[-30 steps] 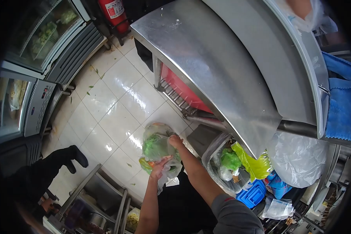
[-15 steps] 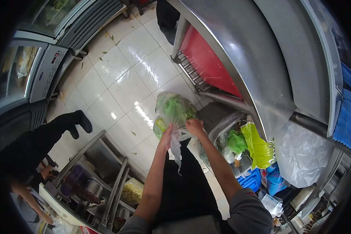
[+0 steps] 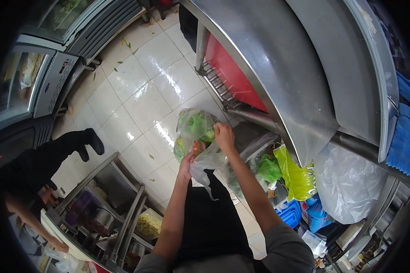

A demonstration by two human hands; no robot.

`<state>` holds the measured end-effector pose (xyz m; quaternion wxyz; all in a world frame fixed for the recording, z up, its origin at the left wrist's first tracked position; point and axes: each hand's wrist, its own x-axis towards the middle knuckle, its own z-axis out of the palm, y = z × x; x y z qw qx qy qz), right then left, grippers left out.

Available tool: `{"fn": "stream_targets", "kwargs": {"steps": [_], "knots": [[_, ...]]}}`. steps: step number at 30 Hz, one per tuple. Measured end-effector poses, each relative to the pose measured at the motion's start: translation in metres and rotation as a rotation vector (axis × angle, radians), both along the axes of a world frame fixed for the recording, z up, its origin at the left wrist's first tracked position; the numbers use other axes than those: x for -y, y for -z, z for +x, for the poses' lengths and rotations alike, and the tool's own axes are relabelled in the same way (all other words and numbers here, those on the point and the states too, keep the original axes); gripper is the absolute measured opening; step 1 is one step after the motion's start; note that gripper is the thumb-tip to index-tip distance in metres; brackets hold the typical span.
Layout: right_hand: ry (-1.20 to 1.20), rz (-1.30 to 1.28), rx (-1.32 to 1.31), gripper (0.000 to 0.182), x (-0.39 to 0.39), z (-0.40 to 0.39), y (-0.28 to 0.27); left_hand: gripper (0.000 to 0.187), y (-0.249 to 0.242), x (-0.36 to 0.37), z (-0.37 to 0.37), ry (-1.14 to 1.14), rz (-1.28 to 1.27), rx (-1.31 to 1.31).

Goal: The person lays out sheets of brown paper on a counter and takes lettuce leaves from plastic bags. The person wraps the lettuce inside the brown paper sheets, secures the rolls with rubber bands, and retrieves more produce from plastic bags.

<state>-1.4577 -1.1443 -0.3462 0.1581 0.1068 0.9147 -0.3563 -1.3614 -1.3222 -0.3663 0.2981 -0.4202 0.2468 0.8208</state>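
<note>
A clear plastic bag (image 3: 195, 119) with leafy green vegetables inside is in front of my legs, low over the tiled floor. My left hand (image 3: 187, 164) grips the loose, bunched plastic on the near side of its mouth. A twisted white tail of the bag hangs below that hand. Higher and to the right, my right hand (image 3: 224, 138) is closed on the bag's edge, with the thin film stretched between both hands. Against the left side of this bag shows another bag of greens (image 3: 179, 148), partly covered.
A steel table (image 3: 278, 68) with a red panel (image 3: 232, 68) below rises at right. Beside my right arm are a yellow-green bag (image 3: 297, 175), a green bag (image 3: 269, 167) and a large clear bag (image 3: 348, 182). At left are a steel rack (image 3: 107, 182), fridges and a co-worker's legs (image 3: 59, 152).
The bag's mouth is spread wider, with more film stretched between my hands. My right hand has moved up a little, and my left hand has shifted slightly down and left.
</note>
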Motion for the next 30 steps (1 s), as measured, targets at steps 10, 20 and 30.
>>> {"fn": "stream_targets", "kwargs": {"steps": [10,20,30], "knots": [[-0.029,0.448,-0.029,0.019,0.053,0.015,0.153,0.040,0.006,-0.005,0.012,0.272,-0.177,-0.200],[0.058,-0.282,0.000,0.014,-0.013,0.058,0.113,0.049,-0.011,-0.023,0.025,0.472,-0.356,-0.339],[0.415,-0.817,0.136,0.008,-0.050,0.046,-0.003,0.028,0.008,-0.039,-0.016,0.201,-0.256,-0.396]]}}
